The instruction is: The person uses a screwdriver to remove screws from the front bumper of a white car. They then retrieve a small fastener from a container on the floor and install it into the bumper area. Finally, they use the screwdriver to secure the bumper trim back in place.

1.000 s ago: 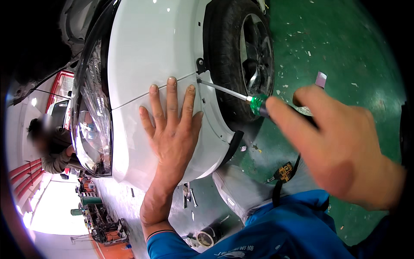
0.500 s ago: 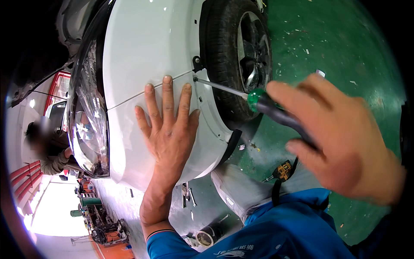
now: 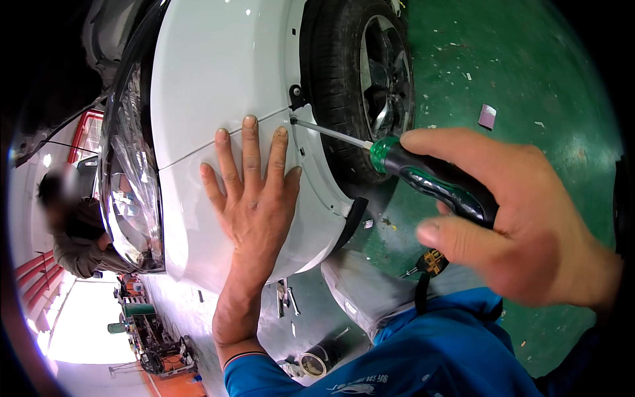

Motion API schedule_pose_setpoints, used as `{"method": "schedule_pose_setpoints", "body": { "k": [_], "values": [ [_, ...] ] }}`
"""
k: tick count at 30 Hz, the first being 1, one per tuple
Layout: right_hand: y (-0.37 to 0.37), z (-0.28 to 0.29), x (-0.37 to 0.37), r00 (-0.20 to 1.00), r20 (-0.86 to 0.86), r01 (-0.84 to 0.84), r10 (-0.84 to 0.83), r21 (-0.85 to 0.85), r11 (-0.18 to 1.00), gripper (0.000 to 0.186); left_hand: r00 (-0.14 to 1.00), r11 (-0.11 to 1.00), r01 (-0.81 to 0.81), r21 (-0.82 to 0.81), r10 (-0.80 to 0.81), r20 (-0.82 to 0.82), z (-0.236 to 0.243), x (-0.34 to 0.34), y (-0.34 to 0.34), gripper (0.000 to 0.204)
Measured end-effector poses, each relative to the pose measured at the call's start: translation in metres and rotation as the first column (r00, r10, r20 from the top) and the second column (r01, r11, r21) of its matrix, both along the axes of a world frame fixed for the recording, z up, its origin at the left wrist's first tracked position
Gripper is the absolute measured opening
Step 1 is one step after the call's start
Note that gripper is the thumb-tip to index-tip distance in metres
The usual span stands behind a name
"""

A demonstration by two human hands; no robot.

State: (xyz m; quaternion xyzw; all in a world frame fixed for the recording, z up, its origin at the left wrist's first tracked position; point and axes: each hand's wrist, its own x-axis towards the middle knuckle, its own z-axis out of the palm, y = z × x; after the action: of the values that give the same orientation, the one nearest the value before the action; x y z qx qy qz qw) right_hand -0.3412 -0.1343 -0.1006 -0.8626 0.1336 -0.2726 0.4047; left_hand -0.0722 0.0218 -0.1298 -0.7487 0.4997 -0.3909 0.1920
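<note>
My left hand (image 3: 254, 198) lies flat with fingers spread on a white car bumper (image 3: 198, 231), just below the seam with the white fender (image 3: 225, 73). My right hand (image 3: 516, 218) is wrapped round the black and green handle of a screwdriver (image 3: 436, 182). The forefinger runs along the handle and the thumb is below it. The shaft points left, and its tip touches the bumper's edge by the wheel arch, near the seam. Above the tip sits a small black bracket (image 3: 296, 94). The fastener at the tip is too small to make out.
Beside the arch stands a wheel with a black tire (image 3: 331, 73). A yellow and black power tool (image 3: 433, 262) is near my leg. Wrenches (image 3: 286, 298) and a round can (image 3: 314, 362) are on the floor. Another person (image 3: 83, 231) stands beyond the headlight (image 3: 132, 198).
My right thumb has shifted left and the screwdriver handle has turned in my hand, showing its green stripe. My left hand stays on the bumper. The view has moved slightly.
</note>
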Motion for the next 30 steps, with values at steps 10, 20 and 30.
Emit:
{"method": "schedule_pose_setpoints", "body": {
  "k": [10,20,30],
  "values": [
    [-0.011,0.010,-0.009,0.997,-0.080,-0.041,-0.008,-0.587,0.808,0.048,0.856,0.996,-0.074,0.044,0.086,-0.509,0.048,-0.030,-0.016,0.064],
    [0.004,0.011,-0.004,0.995,-0.016,0.058,-0.098,-0.701,0.711,0.051,0.990,0.998,0.062,-0.004,-0.061,0.125,0.001,0.026,0.002,0.063],
    [-0.002,0.010,0.000,0.996,-0.088,-0.011,-0.030,-0.433,0.901,0.052,0.994,0.997,0.047,-0.055,-0.052,-0.099,0.004,-0.005,-0.007,0.064]
  ]
}}
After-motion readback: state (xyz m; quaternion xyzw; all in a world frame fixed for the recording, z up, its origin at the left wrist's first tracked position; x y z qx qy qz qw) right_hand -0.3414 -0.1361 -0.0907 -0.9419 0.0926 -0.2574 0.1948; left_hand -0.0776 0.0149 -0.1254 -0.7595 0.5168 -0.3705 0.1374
